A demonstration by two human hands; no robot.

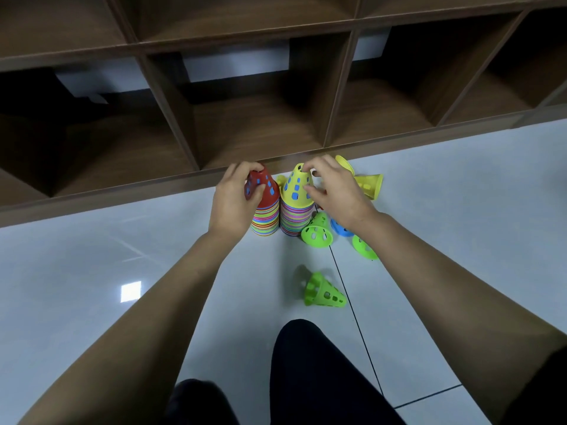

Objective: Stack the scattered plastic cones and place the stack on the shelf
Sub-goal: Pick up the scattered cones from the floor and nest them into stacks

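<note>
Standing stacks: 2 stacks, red-topped stack (265,204) and yellow-topped stack (297,204), touching, just beside shelf (196,176) edge.
Left hand (236,194): clamped on red-topped stack.
Right hand (333,187): fingers apart around yellow-topped stack.
Floor (92,256): open leftward.

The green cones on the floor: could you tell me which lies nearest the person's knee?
The lone green cone, on its side, well apart from the stacks.

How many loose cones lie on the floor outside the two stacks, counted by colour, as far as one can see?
Green loose cones: 3
Yellow loose cones: 2
Blue loose cones: 1, partly hidden by the right hand
Total: 6 in plain view; more may be hidden behind the hands and the two stacks.
</note>
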